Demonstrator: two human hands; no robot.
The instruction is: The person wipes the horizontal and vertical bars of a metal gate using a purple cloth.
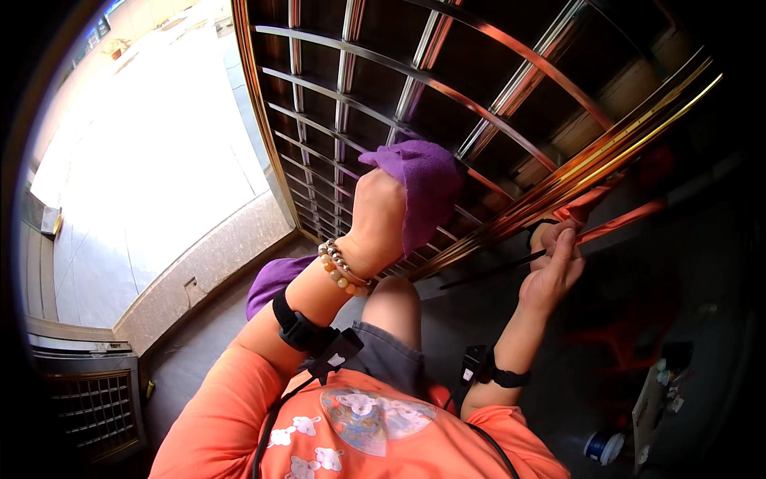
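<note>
My left hand grips a bunched purple cloth and holds it at the shiny metal lattice of a door. The cloth hides the bars behind it. Gold-coloured trim frames the lattice. At the right, my right hand is closed on the narrow edge of the door, thumb on top. The polished strip between trim and edge mirrors a hand and an orange sleeve. More purple fabric shows behind my left forearm; what it rests on is hidden.
A stone threshold borders brightly lit paving on the left. Another latticed door leaf stands at lower left. On the dim right side are a red plastic chair and a white tub with a blue label.
</note>
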